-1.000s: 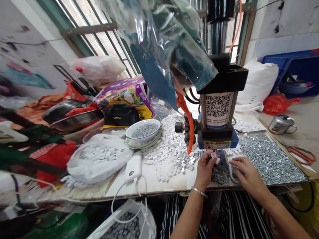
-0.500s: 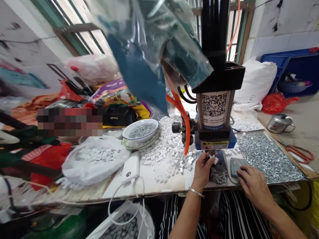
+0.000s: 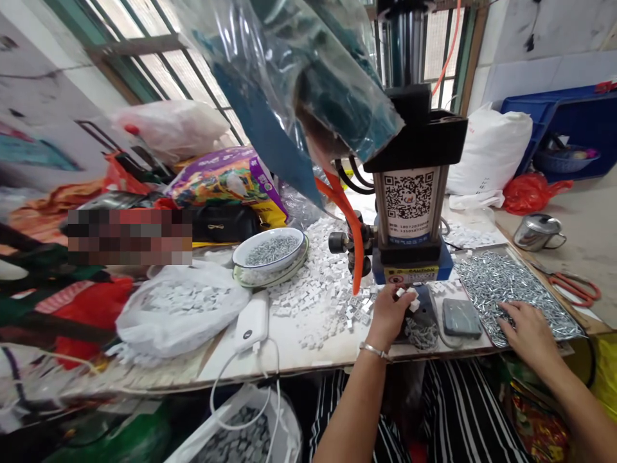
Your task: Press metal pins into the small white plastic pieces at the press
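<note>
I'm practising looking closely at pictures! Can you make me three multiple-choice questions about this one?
1. Where is the right hand?
A. In the bowl
B. On the screw tray
C. On the mug

2. What colour are the scissors' handles?
A. Blue
B. Green
C. Red

3. What is the left hand doing?
A. Pinching small white pieces
B. Holding scissors
C. Waving in the air

Answers:
1. B, its fingers lie on the screws.
2. C, the handles look red.
3. A, white pieces show at its fingertips.
</note>
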Demonstrator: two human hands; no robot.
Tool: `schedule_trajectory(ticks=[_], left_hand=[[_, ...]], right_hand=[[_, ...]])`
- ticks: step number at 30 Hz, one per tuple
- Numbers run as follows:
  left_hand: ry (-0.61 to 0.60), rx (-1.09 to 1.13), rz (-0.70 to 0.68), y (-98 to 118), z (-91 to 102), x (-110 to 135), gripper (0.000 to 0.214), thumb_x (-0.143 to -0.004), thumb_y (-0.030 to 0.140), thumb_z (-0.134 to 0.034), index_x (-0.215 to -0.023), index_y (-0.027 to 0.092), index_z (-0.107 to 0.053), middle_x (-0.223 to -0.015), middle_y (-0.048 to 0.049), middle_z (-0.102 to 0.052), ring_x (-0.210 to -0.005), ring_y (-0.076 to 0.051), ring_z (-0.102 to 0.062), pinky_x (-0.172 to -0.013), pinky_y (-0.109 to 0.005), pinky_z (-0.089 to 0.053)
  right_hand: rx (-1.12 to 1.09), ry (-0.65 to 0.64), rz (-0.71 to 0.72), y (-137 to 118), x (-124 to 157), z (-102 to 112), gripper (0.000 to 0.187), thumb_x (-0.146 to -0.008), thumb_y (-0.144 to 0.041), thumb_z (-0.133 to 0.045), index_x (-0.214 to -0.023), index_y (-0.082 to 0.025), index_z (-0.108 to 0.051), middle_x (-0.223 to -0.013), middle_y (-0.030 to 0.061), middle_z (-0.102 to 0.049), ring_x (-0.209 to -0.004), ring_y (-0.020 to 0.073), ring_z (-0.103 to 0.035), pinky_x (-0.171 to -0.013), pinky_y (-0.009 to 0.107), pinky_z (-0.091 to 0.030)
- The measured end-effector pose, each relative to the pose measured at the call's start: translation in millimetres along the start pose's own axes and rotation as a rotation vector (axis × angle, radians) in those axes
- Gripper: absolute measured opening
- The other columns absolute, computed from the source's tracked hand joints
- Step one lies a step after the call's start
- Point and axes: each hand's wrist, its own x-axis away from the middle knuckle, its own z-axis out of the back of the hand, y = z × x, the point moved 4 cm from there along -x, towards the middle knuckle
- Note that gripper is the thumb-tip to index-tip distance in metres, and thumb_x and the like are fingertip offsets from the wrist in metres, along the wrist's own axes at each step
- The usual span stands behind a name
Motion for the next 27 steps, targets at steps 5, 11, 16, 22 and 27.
schedule_trajectory(ticks=[5,11,16,22,27], left_hand=[[-0.02,0.122,-0.015,-6,-3.9,3,0.027,-0.079,0.042,-0.074,-0.091,0.019,-0.065,-0.08,-0.0004,-0.067,-0.073,-0.016,-0.059,-0.07,-0.028,-0.045],[0.155,0.054,-0.127,-10,19.3,57,0.011,-0.088,0.031,-0.066,-0.09,0.021,-0.066,-0.08,-0.0005,-0.066,-0.079,-0.018,-0.06,-0.077,-0.029,-0.047],[-0.043,-0.167,-0.295,-9,9.4,93,0.011,-0.087,0.017,-0.061,-0.09,0.023,-0.07,-0.09,-0.0044,-0.069,-0.087,-0.022,-0.063,-0.081,-0.033,-0.05],[-0.051,-0.359,-0.394,-14,-2.4,95,0.018,-0.09,0.013,-0.055,-0.092,0.024,-0.07,-0.094,-0.0065,-0.067,-0.092,-0.024,-0.062,-0.083,-0.037,-0.05],[-0.058,-0.408,-0.382,-9,-6.5,94,0.018,-0.095,0.015,-0.051,-0.088,0.022,-0.067,-0.09,-0.0066,-0.064,-0.087,-0.023,-0.06,-0.079,-0.036,-0.048]], right_hand=[[0.019,-0.009,-0.037,-4,-1,-1,0.024,-0.089,-0.038,-0.049,-0.087,-0.022,-0.067,-0.098,0.0122,-0.066,-0.094,0.0298,-0.056,-0.086,0.046,-0.045],[-0.171,0.015,-0.058,-2,-5,7,0.027,-0.088,-0.043,-0.051,-0.078,-0.023,-0.065,-0.091,0.0101,-0.068,-0.093,0.0284,-0.059,-0.088,0.044,-0.043],[-0.254,0.073,-0.099,-1,-6,14,0.032,-0.09,-0.047,-0.048,-0.082,-0.023,-0.068,-0.09,0.0088,-0.071,-0.089,0.0265,-0.062,-0.087,0.042,-0.047],[-0.308,0.116,-0.197,-9,-3,28,0.035,-0.09,-0.051,-0.049,-0.085,-0.022,-0.068,-0.091,0.009,-0.07,-0.088,0.0257,-0.064,-0.085,0.04,-0.048],[-0.425,0.063,-0.341,-24,0,39,0.035,-0.087,-0.054,-0.052,-0.088,-0.022,-0.068,-0.092,0.0079,-0.072,-0.085,0.0248,-0.065,-0.08,0.037,-0.048]])
